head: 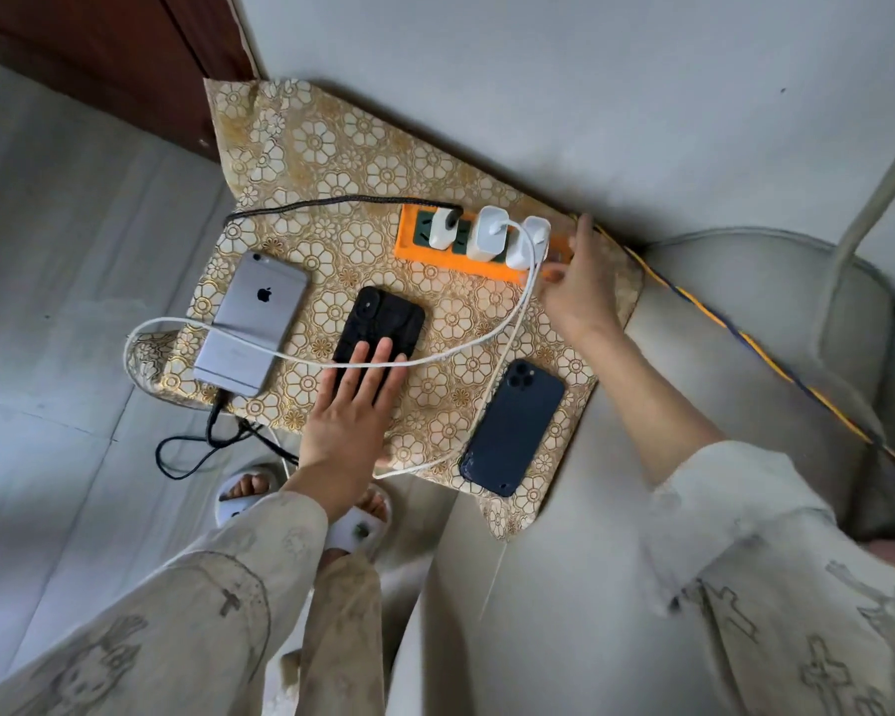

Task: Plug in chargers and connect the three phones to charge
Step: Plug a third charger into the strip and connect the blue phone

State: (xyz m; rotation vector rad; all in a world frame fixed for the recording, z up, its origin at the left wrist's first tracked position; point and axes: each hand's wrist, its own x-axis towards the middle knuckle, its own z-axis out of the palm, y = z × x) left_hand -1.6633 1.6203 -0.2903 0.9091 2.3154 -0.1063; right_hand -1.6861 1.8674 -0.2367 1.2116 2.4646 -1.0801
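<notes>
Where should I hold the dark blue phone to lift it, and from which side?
Probably pinch the dark blue phone across its two long edges near the middle, coming from above. It lies flat, back up, on the patterned cloth, both long edges free. Avoid the bottom end, where a white cable seems to run.

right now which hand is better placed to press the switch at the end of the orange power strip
Right. The right hand already touches the near end of the orange power strip, beside the three white chargers. The left hand lies flat on the black-cased phone, farther away.
</notes>
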